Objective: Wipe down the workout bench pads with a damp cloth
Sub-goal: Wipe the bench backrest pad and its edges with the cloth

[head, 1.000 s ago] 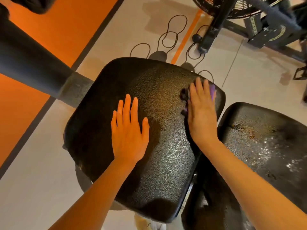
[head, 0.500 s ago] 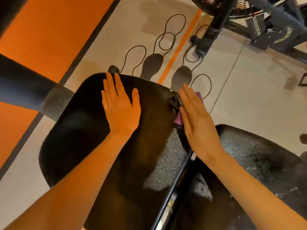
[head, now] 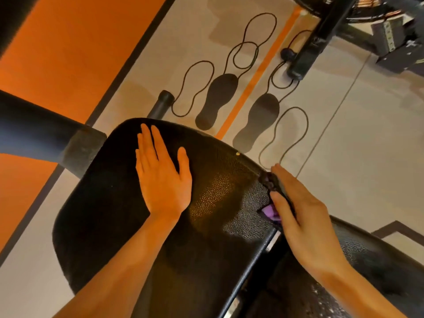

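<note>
i am pressing my left hand (head: 164, 180) flat and empty on the bench pad (head: 213, 203) to steady it, while my right hand (head: 305, 216) is pinning the purple cloth (head: 270, 212) against its right edge to wipe there.

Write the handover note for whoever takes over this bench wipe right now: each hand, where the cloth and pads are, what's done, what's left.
Left hand: flat, open, palm down on the near pad, bracing it; holds nothing.
Right hand: pressing the purple cloth against that pad's right edge, by the gap to the second pad. The cloth is mostly hidden under the hand.
Done: cannot tell how much of the near pad has been wiped.
Left: finish the edge, then the second pad, which shows pale specks.
</note>
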`<move>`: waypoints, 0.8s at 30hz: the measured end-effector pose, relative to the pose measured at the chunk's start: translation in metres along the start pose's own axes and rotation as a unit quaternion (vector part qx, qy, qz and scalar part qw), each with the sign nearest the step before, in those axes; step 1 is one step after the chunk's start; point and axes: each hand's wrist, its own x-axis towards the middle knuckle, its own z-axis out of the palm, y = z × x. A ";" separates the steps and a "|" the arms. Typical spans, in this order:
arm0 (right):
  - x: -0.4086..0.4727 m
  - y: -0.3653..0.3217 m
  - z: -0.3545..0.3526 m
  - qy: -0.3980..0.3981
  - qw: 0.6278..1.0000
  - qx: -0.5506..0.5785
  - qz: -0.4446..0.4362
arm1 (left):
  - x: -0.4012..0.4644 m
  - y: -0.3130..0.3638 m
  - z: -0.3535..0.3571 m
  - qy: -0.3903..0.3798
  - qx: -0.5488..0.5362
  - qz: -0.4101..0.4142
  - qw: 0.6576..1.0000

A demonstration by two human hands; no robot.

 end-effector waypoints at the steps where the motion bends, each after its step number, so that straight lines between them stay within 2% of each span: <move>1: 0.005 -0.003 0.002 -0.015 1.000 -0.021 -0.010 | 0.000 0.001 0.000 -0.001 0.003 -0.001 1.000; 3: 0.030 -0.008 0.006 -0.032 0.997 -0.053 -0.044 | -0.001 0.001 -0.001 -0.005 0.005 0.000 1.000; 6: 0.060 -0.011 0.007 -0.067 0.996 -0.026 -0.053 | -0.001 0.001 -0.001 -0.009 0.010 -0.001 1.000; 11: 0.021 0.002 -0.021 -0.115 0.991 -0.054 -0.043 | 0.001 0.002 -0.004 -0.018 -0.009 -0.006 1.000; 17: 0.087 -0.018 0.021 -0.113 0.987 -0.021 -0.116 | 0.000 0.006 -0.007 -0.018 -0.005 -0.005 1.000; 19: 0.072 -0.007 0.012 -0.134 0.983 -0.026 -0.122 | 0.000 0.006 -0.007 -0.019 0.000 -0.007 1.000; 22: 0.038 0.013 -0.010 -0.136 0.968 -0.094 -0.188 | 0.000 0.006 -0.008 -0.020 0.001 -0.013 1.000; 24: 0.054 0.001 -0.005 -0.139 0.975 -0.064 -0.163 | 0.000 0.006 -0.008 -0.022 -0.003 -0.012 1.000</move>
